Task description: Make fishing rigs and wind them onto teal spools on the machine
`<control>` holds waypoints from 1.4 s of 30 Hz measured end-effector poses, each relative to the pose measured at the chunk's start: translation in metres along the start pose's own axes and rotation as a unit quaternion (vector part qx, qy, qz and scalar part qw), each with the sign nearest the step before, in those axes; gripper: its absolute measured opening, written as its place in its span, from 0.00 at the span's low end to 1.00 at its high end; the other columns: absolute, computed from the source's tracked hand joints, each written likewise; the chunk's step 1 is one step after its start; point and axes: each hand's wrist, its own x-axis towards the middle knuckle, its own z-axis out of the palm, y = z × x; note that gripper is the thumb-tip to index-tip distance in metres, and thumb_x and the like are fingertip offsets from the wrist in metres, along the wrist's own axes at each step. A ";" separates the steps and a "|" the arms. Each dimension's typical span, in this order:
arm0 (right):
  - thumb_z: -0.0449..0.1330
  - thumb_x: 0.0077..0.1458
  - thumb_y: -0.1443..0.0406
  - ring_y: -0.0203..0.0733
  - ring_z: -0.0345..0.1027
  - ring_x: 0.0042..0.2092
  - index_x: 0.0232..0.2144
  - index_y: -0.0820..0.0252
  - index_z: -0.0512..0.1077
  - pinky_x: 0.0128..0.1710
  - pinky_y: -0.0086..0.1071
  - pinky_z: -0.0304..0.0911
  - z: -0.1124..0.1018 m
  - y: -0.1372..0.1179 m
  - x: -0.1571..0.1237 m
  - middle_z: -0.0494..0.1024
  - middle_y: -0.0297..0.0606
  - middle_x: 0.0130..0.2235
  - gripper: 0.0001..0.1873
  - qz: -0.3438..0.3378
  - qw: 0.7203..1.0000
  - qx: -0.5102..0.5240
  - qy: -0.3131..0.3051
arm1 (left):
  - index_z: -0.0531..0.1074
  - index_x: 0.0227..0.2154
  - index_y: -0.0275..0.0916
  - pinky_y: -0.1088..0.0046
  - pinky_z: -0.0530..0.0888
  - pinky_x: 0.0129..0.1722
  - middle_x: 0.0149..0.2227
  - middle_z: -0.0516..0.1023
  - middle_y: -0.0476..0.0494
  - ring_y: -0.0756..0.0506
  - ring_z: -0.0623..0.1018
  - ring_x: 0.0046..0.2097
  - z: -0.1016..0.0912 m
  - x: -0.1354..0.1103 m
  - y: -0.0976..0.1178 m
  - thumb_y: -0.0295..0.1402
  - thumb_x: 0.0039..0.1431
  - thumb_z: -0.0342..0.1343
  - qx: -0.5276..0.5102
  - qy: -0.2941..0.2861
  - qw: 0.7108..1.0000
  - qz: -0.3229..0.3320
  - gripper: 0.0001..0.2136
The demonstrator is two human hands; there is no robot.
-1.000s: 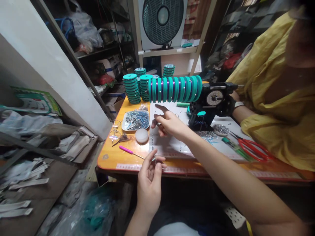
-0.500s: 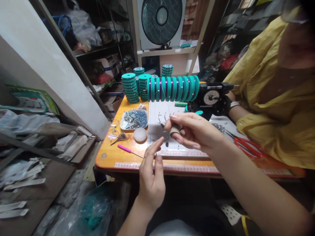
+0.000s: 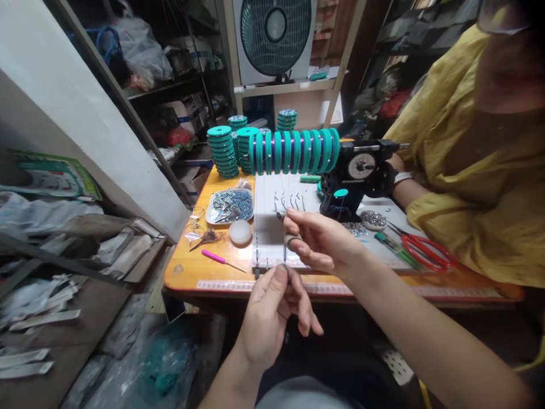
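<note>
My left hand (image 3: 272,309) is closed, thumb and index finger pinched at the lower end of a thin dark strand (image 3: 285,253) that stands upright over the front of the board. Just above, my right hand (image 3: 321,241) has its thumb and index finger pressed together near a small dark piece (image 3: 280,216); what lies between these fingertips is too small to make out. A tan band (image 3: 292,238) wraps one right finger. Beneath both hands lies a white board (image 3: 266,227) with several short dark pieces on it. Green spools (image 3: 293,152) sit in a row on a black winder (image 3: 351,179).
To the left are a tray of small metal parts (image 3: 230,205), a round white container (image 3: 240,233) and a pink-handled tool (image 3: 213,257). Red-handled scissors (image 3: 426,250) lie at right, beside a person in a yellow sleeve (image 3: 443,210). Green spool stacks (image 3: 223,152) stand behind.
My left hand has gone from spread fingers to a pinch under my right hand. My right hand has shifted slightly left and down. The view has moved a little.
</note>
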 end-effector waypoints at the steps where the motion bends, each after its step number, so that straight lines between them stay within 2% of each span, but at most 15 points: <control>1: 0.55 0.60 0.55 0.26 0.51 0.09 0.26 0.60 0.62 0.06 0.17 0.40 -0.001 0.002 0.002 0.70 0.29 0.17 0.16 0.004 1.000 0.010 0.012 | 0.67 0.28 0.35 0.77 0.71 0.21 0.16 0.71 0.49 0.51 0.73 0.18 0.000 -0.002 -0.001 0.42 0.69 0.43 -0.028 -0.004 1.000 -0.011 0.19; 7: 0.55 0.59 0.57 0.27 0.51 0.08 0.25 0.59 0.61 0.05 0.17 0.41 0.001 0.008 0.005 0.68 0.27 0.15 0.15 0.011 0.998 0.031 0.053 | 0.65 0.28 0.35 0.75 0.75 0.21 0.19 0.78 0.43 0.47 0.78 0.18 -0.002 -0.020 -0.010 0.43 0.70 0.40 -0.101 0.003 0.992 -0.078 0.20; 12: 0.56 0.58 0.58 0.26 0.50 0.08 0.25 0.59 0.62 0.05 0.17 0.41 -0.003 0.007 0.004 0.67 0.27 0.14 0.14 0.001 0.998 0.027 0.063 | 0.64 0.28 0.36 0.78 0.74 0.18 0.20 0.80 0.38 0.45 0.79 0.19 -0.008 -0.037 -0.024 0.45 0.71 0.33 -0.146 -0.013 0.981 -0.130 0.24; 21: 0.54 0.60 0.58 0.26 0.49 0.08 0.25 0.60 0.63 0.06 0.17 0.42 -0.004 0.008 0.005 0.67 0.28 0.15 0.14 -0.006 0.998 0.017 0.063 | 0.68 0.30 0.35 0.79 0.74 0.19 0.23 0.81 0.35 0.44 0.81 0.23 -0.016 -0.053 -0.031 0.46 0.71 0.27 -0.208 -0.049 0.970 -0.119 0.28; 28: 0.54 0.60 0.59 0.26 0.50 0.08 0.25 0.60 0.64 0.06 0.18 0.42 -0.003 0.008 0.004 0.67 0.28 0.15 0.14 -0.008 0.998 0.017 0.061 | 0.69 0.31 0.34 0.84 0.69 0.17 0.23 0.82 0.36 0.44 0.82 0.24 -0.020 -0.058 -0.032 0.46 0.71 0.30 -0.215 -0.049 0.968 -0.120 0.27; 33: 0.55 0.59 0.58 0.26 0.49 0.08 0.25 0.60 0.64 0.06 0.18 0.42 -0.002 0.008 0.003 0.67 0.28 0.15 0.14 -0.015 0.998 0.010 0.057 | 0.68 0.30 0.35 0.83 0.68 0.16 0.21 0.81 0.39 0.44 0.82 0.23 -0.019 -0.060 -0.035 0.44 0.71 0.34 -0.212 -0.036 0.969 -0.124 0.24; 36: 0.55 0.60 0.57 0.24 0.48 0.09 0.27 0.62 0.69 0.07 0.17 0.40 0.000 0.005 0.000 0.69 0.29 0.16 0.15 -0.029 0.998 -0.029 0.054 | 0.71 0.29 0.35 0.77 0.73 0.21 0.24 0.82 0.38 0.44 0.81 0.24 -0.018 -0.059 -0.028 0.42 0.71 0.36 -0.156 -0.022 0.981 -0.110 0.23; 38: 0.55 0.61 0.57 0.23 0.45 0.09 0.31 0.64 0.73 0.08 0.17 0.36 0.002 0.001 -0.003 0.69 0.30 0.15 0.16 -0.043 0.994 -0.087 0.055 | 0.75 0.33 0.33 0.71 0.76 0.34 0.31 0.83 0.35 0.44 0.82 0.32 -0.018 -0.056 -0.019 0.38 0.69 0.43 -0.038 0.004 0.998 -0.053 0.18; 40: 0.55 0.62 0.57 0.23 0.44 0.10 0.37 0.65 0.76 0.09 0.17 0.34 0.004 -0.005 -0.006 0.65 0.28 0.13 0.17 -0.059 0.985 -0.155 0.058 | 0.76 0.44 0.32 0.67 0.73 0.48 0.37 0.82 0.36 0.43 0.81 0.41 -0.019 -0.048 -0.007 0.34 0.65 0.50 0.107 0.014 0.994 0.019 0.13; 42: 0.56 0.62 0.56 0.24 0.47 0.12 0.41 0.65 0.78 0.10 0.18 0.35 0.004 -0.011 -0.008 0.61 0.26 0.11 0.18 -0.073 0.972 -0.215 0.058 | 0.67 0.56 0.35 0.64 0.72 0.48 0.39 0.81 0.37 0.43 0.81 0.39 -0.019 -0.036 0.004 0.34 0.66 0.49 0.173 -0.004 0.983 0.055 0.18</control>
